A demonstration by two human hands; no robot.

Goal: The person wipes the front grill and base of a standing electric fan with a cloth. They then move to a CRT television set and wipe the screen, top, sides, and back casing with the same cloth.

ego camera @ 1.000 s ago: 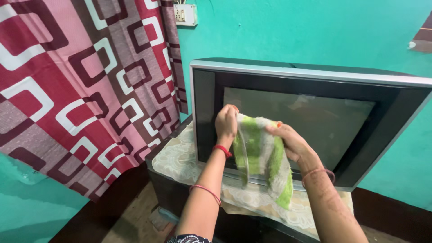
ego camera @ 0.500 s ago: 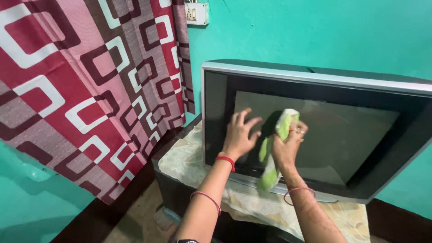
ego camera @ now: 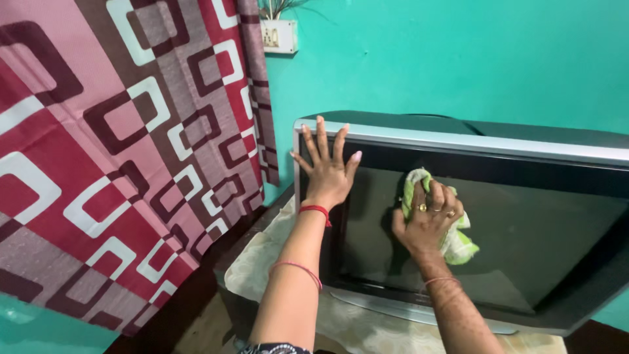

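- Currently our right hand (ego camera: 429, 219) clenches a green cloth (ego camera: 452, 239), pressed on the television (ego camera: 458, 216) screen.
- Our left hand (ego camera: 327, 172): grip released, fingers spread flat on the screen's top-left corner.

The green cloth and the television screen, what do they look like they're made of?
Green cloth: soft woven or microfibre fabric, matte; it bunches and folds under the right hand. Television screen: likely glass, dark and glossy; it shows faint reflections.

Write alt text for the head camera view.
A person's right hand presses a green and white cloth against the dark screen of a television, while the left hand lies flat, fingers spread, on its upper left corner. A patterned red curtain hangs left.
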